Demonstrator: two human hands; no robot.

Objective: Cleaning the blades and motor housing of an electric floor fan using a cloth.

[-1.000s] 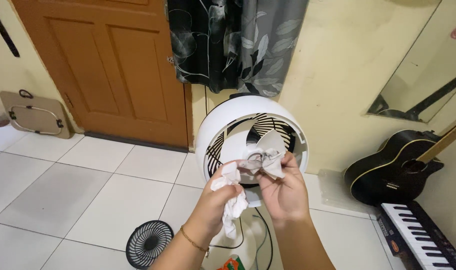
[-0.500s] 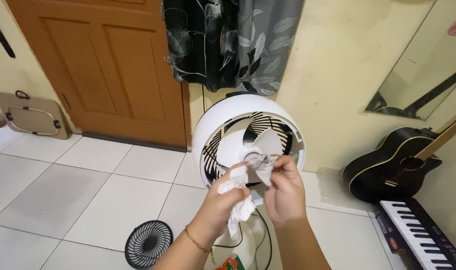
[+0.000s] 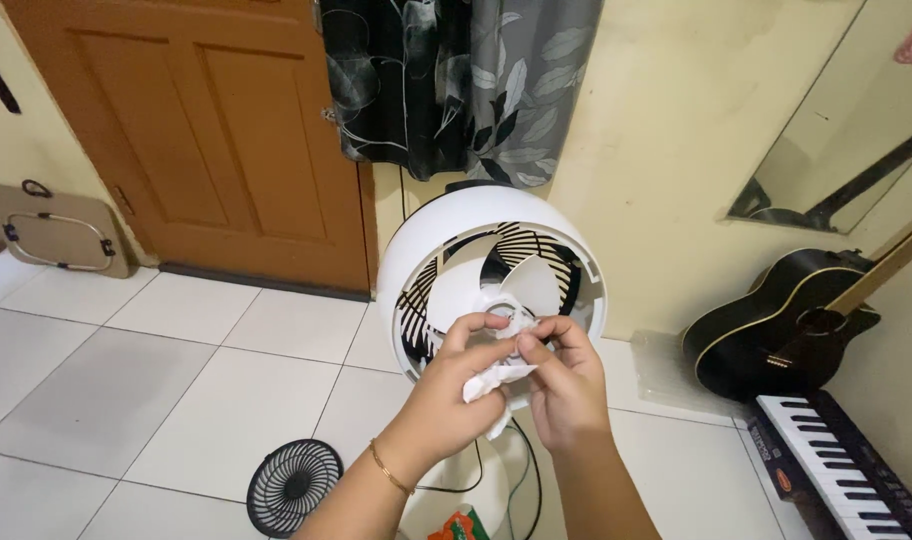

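Note:
A white round fan (image 3: 446, 225) with its front grille off stands on the floor ahead of me, its white blades (image 3: 536, 280) exposed. Both hands are raised in front of it at the hub. My left hand (image 3: 456, 385) clutches a crumpled white cloth (image 3: 493, 383). My right hand (image 3: 566, 385) pinches the same cloth from the right, fingertips meeting the left hand's. The cloth is bunched between them, just below the blade hub.
A black fan grille (image 3: 294, 484) lies on the white tiled floor at lower left. A brown door (image 3: 206, 130) and a leaf-patterned curtain (image 3: 456, 80) are behind. A black guitar (image 3: 776, 335) and a keyboard (image 3: 836, 465) sit at right, a mirror (image 3: 846, 130) above.
The cloth, spread out between my hands against the hub a second ago, is now bunched up small. My hands have drawn together.

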